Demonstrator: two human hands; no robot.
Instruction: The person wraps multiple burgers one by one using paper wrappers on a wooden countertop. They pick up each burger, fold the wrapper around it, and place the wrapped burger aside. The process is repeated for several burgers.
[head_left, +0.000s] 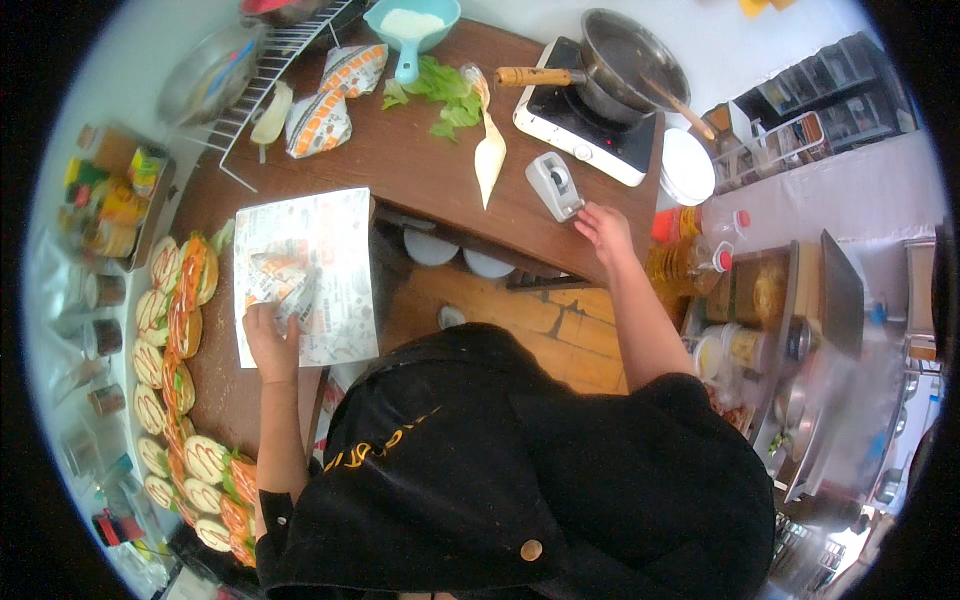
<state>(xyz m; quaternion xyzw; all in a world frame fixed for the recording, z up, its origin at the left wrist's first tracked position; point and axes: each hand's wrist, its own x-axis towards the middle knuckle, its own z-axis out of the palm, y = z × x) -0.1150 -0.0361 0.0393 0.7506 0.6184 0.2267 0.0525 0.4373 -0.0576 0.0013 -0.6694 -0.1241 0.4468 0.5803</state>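
My left hand (271, 341) rests on a burger wrapped in printed paper (277, 281), its fingers on the near side. That bundle lies on a stack of printed wrapping paper (341, 262). My right hand (606, 231) reaches to the cutting end of a grey tape dispenser (553, 186); whether a strip of tape is between the fingers is too small to tell. Two more wrapped burgers (319, 126) (356, 69) stand further back. Open burgers with sauce-striped buns (152, 315) line the left of the table.
Behind lie lettuce leaves (454, 101), a filled piping bag (490, 157) and a blue strainer (411, 45). A pan (634, 52) sits on a white-edged induction cooker (585, 150). A wire rack (262, 97) stands back left. Oil bottles (686, 259) are at the right.
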